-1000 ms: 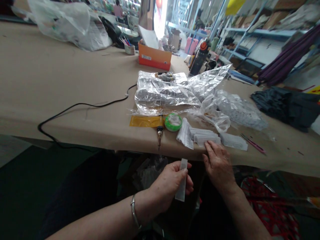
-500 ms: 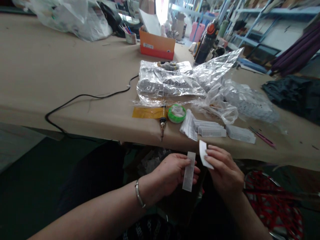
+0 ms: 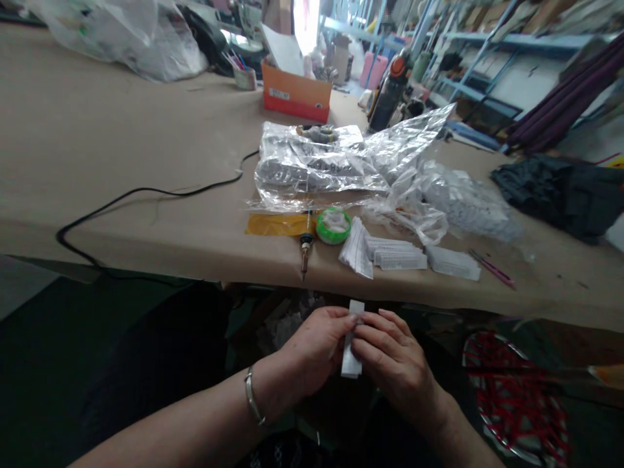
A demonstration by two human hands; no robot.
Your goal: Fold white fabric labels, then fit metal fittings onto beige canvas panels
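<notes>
Below the table's front edge, my left hand (image 3: 312, 354) and my right hand (image 3: 394, 367) meet around narrow white paper labels (image 3: 351, 348). Both hands pinch the labels, fingertips touching at the top. A silver bangle (image 3: 252, 403) sits on my left wrist. Stacks of the same white labels (image 3: 394, 253) lie in a row on the brown table (image 3: 121, 149) just above my hands, with a fanned bundle (image 3: 357, 250) at their left end.
A soldering iron (image 3: 305, 247) with a black cable (image 3: 146, 194), a green round tin (image 3: 333, 225), a yellow strip (image 3: 275, 224), clear plastic bags (image 3: 341, 162), pink tweezers (image 3: 492, 270), black cloth (image 3: 560, 195), an orange box (image 3: 296, 97) and a dark bottle (image 3: 387, 94) lie on the table. A red wire basket (image 3: 511, 396) stands lower right.
My right hand took a white label from the stacks on the table and brought it down to my left hand. The two hands now press the labels together.
</notes>
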